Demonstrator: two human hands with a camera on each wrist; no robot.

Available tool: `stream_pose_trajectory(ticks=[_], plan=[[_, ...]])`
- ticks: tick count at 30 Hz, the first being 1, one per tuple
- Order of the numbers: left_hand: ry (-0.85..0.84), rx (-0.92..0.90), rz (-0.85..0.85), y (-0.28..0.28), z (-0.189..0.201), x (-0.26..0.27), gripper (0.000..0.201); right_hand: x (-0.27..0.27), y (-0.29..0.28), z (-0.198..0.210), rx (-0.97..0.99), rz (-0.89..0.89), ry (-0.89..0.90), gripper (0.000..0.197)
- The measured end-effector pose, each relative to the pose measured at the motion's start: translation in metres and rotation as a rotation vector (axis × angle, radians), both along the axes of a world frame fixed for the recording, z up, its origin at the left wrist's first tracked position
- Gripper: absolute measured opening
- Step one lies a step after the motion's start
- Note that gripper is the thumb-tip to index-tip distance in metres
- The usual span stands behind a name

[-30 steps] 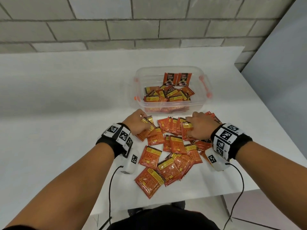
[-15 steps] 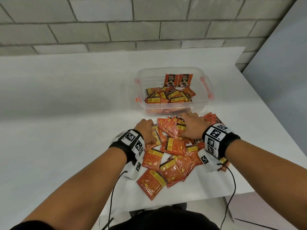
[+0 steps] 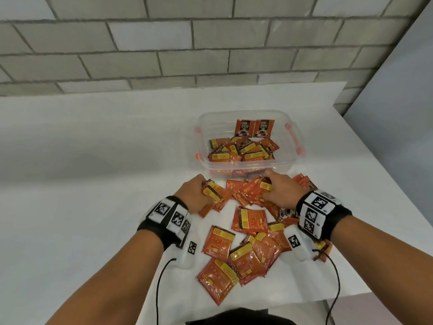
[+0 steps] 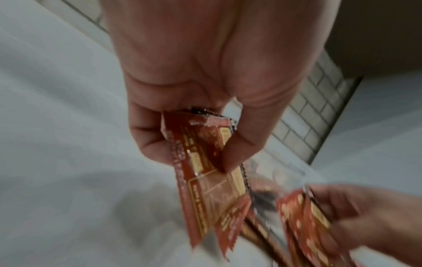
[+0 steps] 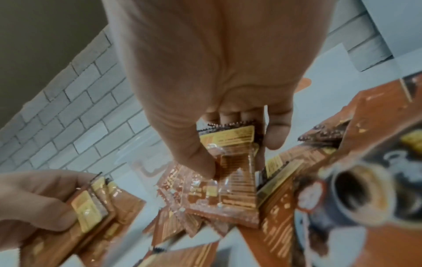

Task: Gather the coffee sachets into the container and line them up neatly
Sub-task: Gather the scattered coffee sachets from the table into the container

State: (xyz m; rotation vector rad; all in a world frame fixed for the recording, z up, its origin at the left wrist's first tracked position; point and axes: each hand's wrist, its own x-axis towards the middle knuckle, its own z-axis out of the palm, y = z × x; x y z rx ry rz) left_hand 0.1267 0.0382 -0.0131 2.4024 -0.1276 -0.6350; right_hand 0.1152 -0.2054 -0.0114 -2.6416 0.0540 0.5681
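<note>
Several orange coffee sachets point(image 3: 246, 252) lie scattered on the white table point(image 3: 93, 184) in front of a clear plastic container point(image 3: 203, 127). More sachets point(image 3: 243, 151) lie jumbled inside it, two standing upright at its far wall. My left hand point(image 3: 199, 195) grips a small bunch of sachets point(image 4: 205, 180) between thumb and fingers, just left of the pile. Just below the container's near wall, my right hand point(image 3: 278, 191) grips another bunch of sachets point(image 5: 230, 162). Both bunches hang a little above the table.
A grey brick wall point(image 3: 164, 43) runs behind the table. The table's right edge point(image 3: 375, 184) and near edge point(image 3: 351, 296) are close to the pile. Cables hang from both wrist cameras. Bare table surface spreads to the left of the container.
Both hands have drawn sachets together from the pile and lifted their bunches slightly, moving forward to the container. The head view has tilted up a little.
</note>
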Motion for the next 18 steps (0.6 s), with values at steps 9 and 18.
stream_pose_trajectory(ticks=[9,18], plan=[[-0.226,-0.59,0.392,0.023,0.054,0.017,0.027,-0.003,-0.01,0.066,0.391,-0.044,-0.118,0.016],[-0.024,-0.278,0.36,-0.055,0.054,0.102,0.051,0.105,-0.002,0.031,0.49,-0.439,-0.044,0.048]])
